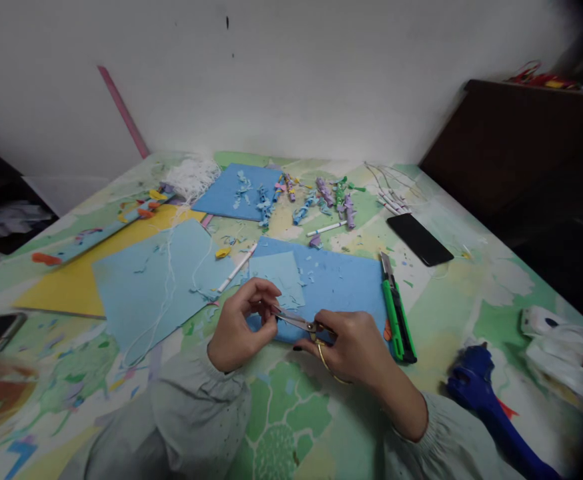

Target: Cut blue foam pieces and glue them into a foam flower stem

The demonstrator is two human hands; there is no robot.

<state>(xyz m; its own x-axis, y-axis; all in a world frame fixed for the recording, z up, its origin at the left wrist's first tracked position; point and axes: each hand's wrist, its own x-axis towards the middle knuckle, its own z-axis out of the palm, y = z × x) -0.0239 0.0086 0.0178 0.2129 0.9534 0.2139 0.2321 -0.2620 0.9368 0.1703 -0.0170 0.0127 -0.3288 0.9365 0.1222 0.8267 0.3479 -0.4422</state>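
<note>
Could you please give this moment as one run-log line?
right hand: holds scissors; left hand: at scissors' tips, contents unclear; green cutter: at right edge of blue sheet

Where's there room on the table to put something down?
A bare patch lies between the green cutter, black phone and blue tool. Below the scissors, a narrow gap runs between the sleeves. The back is crowded with paper rolls, the left with paper sheets.

A pale wall [321,80] stands behind a green-patterned table [451,300].
</note>
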